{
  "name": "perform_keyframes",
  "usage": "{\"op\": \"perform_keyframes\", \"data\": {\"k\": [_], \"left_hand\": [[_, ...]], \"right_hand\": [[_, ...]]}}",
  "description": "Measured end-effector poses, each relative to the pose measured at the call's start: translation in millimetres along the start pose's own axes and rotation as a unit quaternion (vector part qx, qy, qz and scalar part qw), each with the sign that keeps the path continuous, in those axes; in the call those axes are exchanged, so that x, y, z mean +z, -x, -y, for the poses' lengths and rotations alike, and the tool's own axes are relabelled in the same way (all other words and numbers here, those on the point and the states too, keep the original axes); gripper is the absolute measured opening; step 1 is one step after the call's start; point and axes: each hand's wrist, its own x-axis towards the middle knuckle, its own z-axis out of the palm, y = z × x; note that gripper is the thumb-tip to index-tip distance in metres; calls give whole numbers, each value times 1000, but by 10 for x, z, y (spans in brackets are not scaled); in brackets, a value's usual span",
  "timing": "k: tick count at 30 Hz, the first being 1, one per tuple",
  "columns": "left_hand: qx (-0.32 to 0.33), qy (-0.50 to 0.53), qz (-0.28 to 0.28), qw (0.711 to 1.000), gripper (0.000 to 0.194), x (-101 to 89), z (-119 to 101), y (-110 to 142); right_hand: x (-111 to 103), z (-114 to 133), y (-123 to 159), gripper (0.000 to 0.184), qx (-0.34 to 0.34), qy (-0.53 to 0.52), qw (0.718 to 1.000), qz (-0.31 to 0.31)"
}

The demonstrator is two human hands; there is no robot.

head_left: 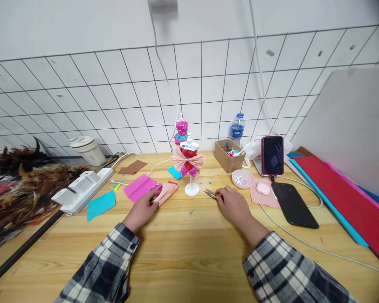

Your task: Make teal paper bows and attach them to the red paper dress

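On the left side of the table, my left hand point(142, 210) has its fingers closed at a folded peach paper piece point(168, 194), with a bit of white and red beside the fingertips. Behind it lies a bright pink paper sheet point(140, 188). My right hand point(235, 205) rests on the tabletop, its fingers closed over small scissors point(210, 193), whose blades point left. Between the hands stands a miniature dress form point(189, 153) on a white round base, dressed in red with a peach bow and a magenta one. A second dressed form point(181, 131) is behind it.
At left are a power strip point(85, 191), a blue paper piece point(101, 205) and feathers point(28, 185). A cardboard box point(228, 158), pink dish point(242, 179), upright phone point(272, 155), black phone point(295, 205) and red sheets point(344, 189) occupy the right. Cables cross the table.
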Motion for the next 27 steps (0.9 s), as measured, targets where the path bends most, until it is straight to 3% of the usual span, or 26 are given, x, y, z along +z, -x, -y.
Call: {"op": "perform_keyframes", "data": {"k": [5,13,16,18,22,27], "left_hand": [[-18,134,16,991,65,-34,22,-15],[-67,311,-40,947,87,-67,72,-11],[-49,290,-88,952,82,-69,42,2],[-20,282,-91,955,79,-46,-25,44],[21,308,-37,951,57,90,-288,247],[47,288,19,956,33,299,-613,553]], "right_hand": [[-10,6,2,20,1,-15,1000,3],[0,0,-2,21,-6,-28,1000,-2],[-26,11,6,23,-9,-31,999,-16],[-69,48,32,23,-19,-50,997,-56],[-169,240,160,21,-106,-133,975,-144],[-216,578,411,15,-200,-244,931,-182]]}}
